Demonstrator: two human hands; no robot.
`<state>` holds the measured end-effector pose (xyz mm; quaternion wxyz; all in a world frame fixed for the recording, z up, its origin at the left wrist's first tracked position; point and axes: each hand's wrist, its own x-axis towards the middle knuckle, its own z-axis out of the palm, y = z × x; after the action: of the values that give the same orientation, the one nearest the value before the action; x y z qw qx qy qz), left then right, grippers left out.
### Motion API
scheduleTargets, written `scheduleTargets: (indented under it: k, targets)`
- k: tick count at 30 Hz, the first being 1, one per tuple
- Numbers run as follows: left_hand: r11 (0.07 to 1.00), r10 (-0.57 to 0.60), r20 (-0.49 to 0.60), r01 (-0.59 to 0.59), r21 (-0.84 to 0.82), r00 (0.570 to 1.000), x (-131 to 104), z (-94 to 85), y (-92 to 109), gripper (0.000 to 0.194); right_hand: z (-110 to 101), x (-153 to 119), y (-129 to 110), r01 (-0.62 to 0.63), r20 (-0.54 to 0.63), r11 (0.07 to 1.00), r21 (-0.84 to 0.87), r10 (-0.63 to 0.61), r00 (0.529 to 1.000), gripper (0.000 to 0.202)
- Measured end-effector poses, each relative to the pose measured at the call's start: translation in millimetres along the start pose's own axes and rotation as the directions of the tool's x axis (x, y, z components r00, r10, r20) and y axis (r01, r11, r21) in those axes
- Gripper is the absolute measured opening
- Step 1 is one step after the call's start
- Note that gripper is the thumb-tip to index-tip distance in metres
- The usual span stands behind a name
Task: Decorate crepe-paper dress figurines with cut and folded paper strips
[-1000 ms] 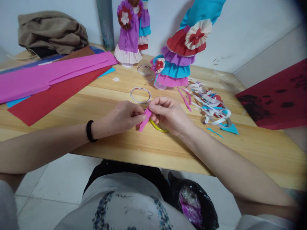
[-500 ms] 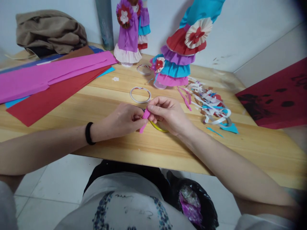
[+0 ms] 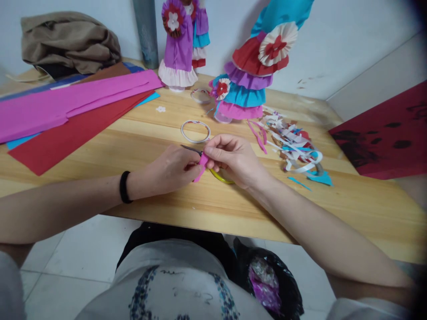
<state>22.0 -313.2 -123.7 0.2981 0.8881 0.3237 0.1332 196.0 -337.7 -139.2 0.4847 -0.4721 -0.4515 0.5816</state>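
Note:
Between both hands is a narrow folded strip of pink crepe paper [image 3: 202,167]. My left hand [image 3: 176,165] pinches its lower part, with a black band around the wrist. At its upper end, the thumb and fingers of my right hand [image 3: 230,155] are closed on the strip. Scissors [image 3: 223,178] with yellow handles lie on the table beneath the hands; a dark blade tip shows past the left knuckles, and their middle is hidden. Just beyond the hands lies a white ring of wire or tape [image 3: 195,132].
Crepe paper sheets [image 3: 83,100] lie at the left below a brown cloth [image 3: 70,42]. Ruffled paper dresses [image 3: 245,84] stand at the back near a dark cylinder [image 3: 146,33]. Paper scraps [image 3: 293,142] are heaped at the right. A black waste bag [image 3: 283,280] sits below the table edge.
My left hand has shifted slightly, and more of the dark scissor blade now shows behind it. Both hands keep their pinch on the pink strip.

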Motion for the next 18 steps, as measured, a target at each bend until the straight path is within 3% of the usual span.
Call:
scheduleTargets:
  k: [9,18]
  targets:
    - [0.996,-0.065,0.033,0.066,-0.058,0.997,0,-1.0,2,0.027,1,-1,0,0.0,-0.005,1.0,-0.019,0.0,1.0,0.028]
    - [0.904,-0.104,0.105,0.137,-0.404,0.989,5,-2.4,-7,0.029,-1,-1,-5,0.013,0.027,1.0,-0.027,-0.013,1.0,0.029]
